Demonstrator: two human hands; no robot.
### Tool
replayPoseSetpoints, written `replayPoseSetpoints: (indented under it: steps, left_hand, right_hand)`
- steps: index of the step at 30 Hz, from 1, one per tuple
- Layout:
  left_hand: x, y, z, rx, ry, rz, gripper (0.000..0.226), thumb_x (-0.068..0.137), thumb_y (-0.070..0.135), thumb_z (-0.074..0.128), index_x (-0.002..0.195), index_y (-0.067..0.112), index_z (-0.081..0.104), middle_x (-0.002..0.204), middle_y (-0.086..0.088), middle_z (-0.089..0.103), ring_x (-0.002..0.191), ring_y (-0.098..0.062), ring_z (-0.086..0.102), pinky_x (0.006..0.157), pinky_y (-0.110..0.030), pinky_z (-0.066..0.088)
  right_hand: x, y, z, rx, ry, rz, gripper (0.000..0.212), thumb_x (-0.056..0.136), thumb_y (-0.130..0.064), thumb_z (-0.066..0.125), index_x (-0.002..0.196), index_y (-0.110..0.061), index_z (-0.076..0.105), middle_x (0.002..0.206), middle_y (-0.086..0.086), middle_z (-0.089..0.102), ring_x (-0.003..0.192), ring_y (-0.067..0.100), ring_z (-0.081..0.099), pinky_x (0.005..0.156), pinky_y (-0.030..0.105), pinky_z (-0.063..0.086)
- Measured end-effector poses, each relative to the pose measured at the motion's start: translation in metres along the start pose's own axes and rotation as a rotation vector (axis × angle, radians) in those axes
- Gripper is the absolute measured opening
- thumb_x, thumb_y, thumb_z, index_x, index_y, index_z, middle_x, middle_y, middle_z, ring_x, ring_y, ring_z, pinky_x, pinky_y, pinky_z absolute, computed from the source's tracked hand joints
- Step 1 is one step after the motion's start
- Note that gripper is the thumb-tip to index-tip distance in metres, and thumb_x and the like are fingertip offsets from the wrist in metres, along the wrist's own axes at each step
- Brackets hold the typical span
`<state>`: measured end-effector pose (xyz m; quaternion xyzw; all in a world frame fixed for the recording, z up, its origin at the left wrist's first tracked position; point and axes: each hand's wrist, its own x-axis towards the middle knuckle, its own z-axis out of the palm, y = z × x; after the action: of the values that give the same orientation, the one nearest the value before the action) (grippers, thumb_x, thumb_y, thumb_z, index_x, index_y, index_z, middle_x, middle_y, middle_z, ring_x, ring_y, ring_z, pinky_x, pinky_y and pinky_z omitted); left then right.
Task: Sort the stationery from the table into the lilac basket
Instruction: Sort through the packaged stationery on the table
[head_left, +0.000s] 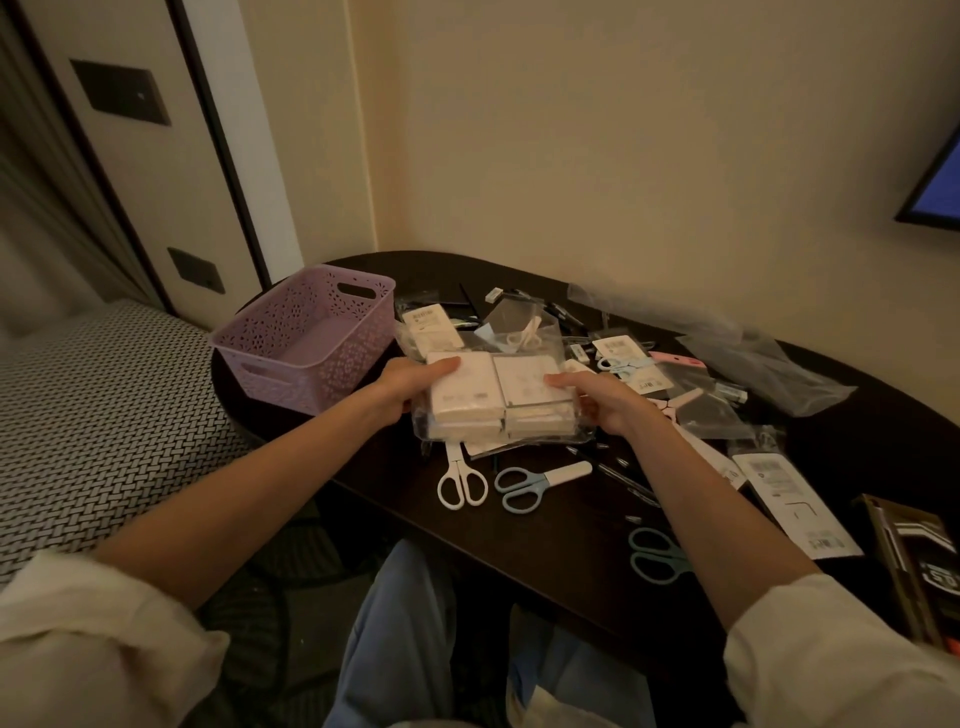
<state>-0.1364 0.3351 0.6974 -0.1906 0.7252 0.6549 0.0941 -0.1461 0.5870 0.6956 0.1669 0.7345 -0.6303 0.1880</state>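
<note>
Both hands, left grip (410, 384) and right grip (597, 400), clamp the clear-wrapped bundle of white pads (493, 400) above the counter's left end beside the perforated lilac plastic basket (306, 338), and that slick wrap could slip.

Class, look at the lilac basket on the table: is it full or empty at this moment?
Empty, as far as shows. The lilac basket stands upright and its visible floor is bare; the near inside corner is hidden by its wall.

Dim warm yellowish light; soft overall blur; wide-angle bending at edges; dark table (545, 545) swallows detail.
</note>
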Motion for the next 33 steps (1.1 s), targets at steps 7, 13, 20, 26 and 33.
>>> replayPoseSetpoints:
  steps: [7, 13, 20, 26, 33]
  left_hand:
    - [-0.006, -0.003, 0.000, -0.155, -0.024, 0.063, 0.051, 0.076, 0.022, 0.079, 0.122, 0.008, 0.060, 0.112, -0.011, 0.070, 0.097, -0.022, 0.069, 0.086, -0.040, 0.057]
    - [-0.014, 0.006, -0.003, -0.115, 0.075, 0.136, 0.050, 0.075, 0.023, 0.081, 0.116, 0.004, 0.060, 0.104, -0.008, 0.069, 0.078, -0.014, 0.067, 0.052, -0.023, 0.053]
    - [-0.017, 0.050, -0.027, -0.113, 0.063, 0.316, 0.044, 0.079, 0.027, 0.076, 0.111, 0.002, 0.059, 0.103, -0.012, 0.069, 0.086, -0.021, 0.069, 0.068, -0.034, 0.060]
    - [-0.014, 0.097, -0.072, -0.033, 0.067, 0.520, 0.049, 0.078, 0.029, 0.079, 0.116, 0.004, 0.061, 0.106, -0.008, 0.069, 0.092, -0.018, 0.069, 0.082, -0.033, 0.058]
    - [0.008, 0.109, -0.121, 0.207, -0.007, 0.555, 0.029, 0.086, 0.023, 0.070, 0.109, 0.005, 0.063, 0.094, -0.001, 0.066, 0.082, -0.010, 0.065, 0.067, -0.017, 0.057]
  right_hand:
    - [-0.008, 0.005, 0.000, 0.030, -0.002, -0.087, 0.023, 0.077, -0.022, 0.073, 0.092, -0.019, 0.056, 0.100, 0.003, 0.056, 0.093, 0.020, 0.051, 0.105, 0.041, 0.035]
    - [-0.023, 0.002, 0.004, 0.039, -0.009, -0.151, 0.057, 0.069, -0.026, 0.080, 0.119, -0.010, 0.058, 0.115, 0.006, 0.062, 0.105, 0.022, 0.055, 0.098, 0.037, 0.040]
    - [-0.045, -0.038, 0.022, 0.236, -0.063, -0.294, 0.044, 0.069, -0.015, 0.078, 0.109, -0.002, 0.067, 0.122, 0.025, 0.061, 0.109, 0.032, 0.059, 0.105, 0.044, 0.042]
    - [-0.057, -0.072, 0.064, 0.394, -0.145, -0.399, 0.048, 0.069, -0.010, 0.077, 0.114, 0.000, 0.063, 0.112, 0.014, 0.069, 0.102, 0.028, 0.066, 0.084, 0.039, 0.054]
    - [-0.050, -0.082, 0.131, 0.380, 0.032, -0.425, 0.078, 0.054, -0.031, 0.088, 0.116, -0.003, 0.051, 0.111, 0.010, 0.060, 0.097, 0.022, 0.061, 0.079, 0.036, 0.053]
